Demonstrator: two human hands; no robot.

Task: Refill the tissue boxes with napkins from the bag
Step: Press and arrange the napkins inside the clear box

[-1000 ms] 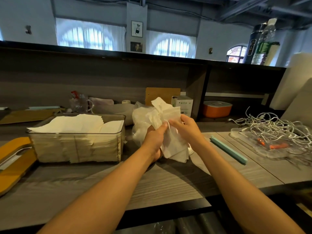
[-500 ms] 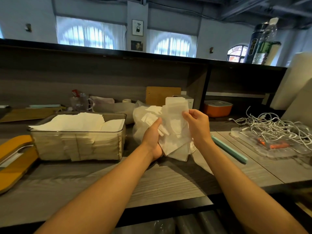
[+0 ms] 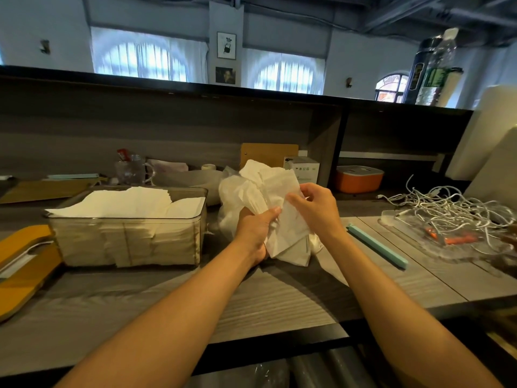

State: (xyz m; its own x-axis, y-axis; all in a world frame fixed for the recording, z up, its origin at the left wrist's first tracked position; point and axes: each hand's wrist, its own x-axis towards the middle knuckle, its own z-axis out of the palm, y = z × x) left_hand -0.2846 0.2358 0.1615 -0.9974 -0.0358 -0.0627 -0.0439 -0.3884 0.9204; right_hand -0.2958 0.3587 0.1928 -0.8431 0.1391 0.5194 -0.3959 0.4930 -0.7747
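**Both hands on a bundle of napkins beside the filled tissue box**

The landmark is the clear tissue box (image 3: 127, 239) on the grey wooden counter (image 3: 279, 301). Its long axis runs left to right across the view, its top is open, and white napkins lie stacked in it up to and slightly over the rim.

Just right of the tissue box, both hands hold a bundle of napkins (image 3: 282, 217) above the counter. The bundle stands roughly upright, its long axis running from lower right to upper left, the crumpled upper end pointing up and away from the person. The left hand (image 3: 256, 231) grips the bundle's lower part from the left, thumb curled over the front. The right hand (image 3: 316, 208) pinches the bundle's right edge between thumb and fingers.

Behind the bundle, also right of the tissue box, sits the thin plastic bag (image 3: 230, 203), crumpled. Further right lie a pale blue stick (image 3: 376, 245) and a tangle of white cables (image 3: 447, 211).
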